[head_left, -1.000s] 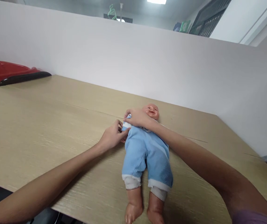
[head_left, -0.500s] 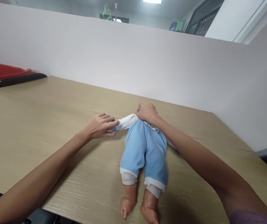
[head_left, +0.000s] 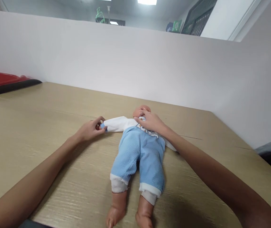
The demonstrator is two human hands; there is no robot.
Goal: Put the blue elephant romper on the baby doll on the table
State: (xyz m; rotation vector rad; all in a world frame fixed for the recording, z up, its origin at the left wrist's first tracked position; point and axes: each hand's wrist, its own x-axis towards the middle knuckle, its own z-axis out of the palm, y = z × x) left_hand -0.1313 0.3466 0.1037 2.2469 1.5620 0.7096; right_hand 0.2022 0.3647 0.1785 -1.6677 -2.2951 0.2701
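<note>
A baby doll lies on its back on the wooden table, feet toward me, dressed in a white top and light blue trousers. My left hand is closed on the blue cuff at the end of the outstretched white sleeve. Across the doll's upper chest, just below its head, lies my right hand, fingers apart near the collar and chin. The printed pattern on the chest is partly covered by this hand. The doll's other sleeve is partly hidden behind my right forearm.
The wooden table reaches back to a white wall. A red object with a black edge sits at the far left. Above the wall, a window-like opening shows a ceiling light and a green hanger. Something dark stands beyond the right edge.
My left hand has moved left with the cuff, and the sleeve is straighter. My right hand has moved down off the doll's head, which now shows. The view has shifted slightly.
</note>
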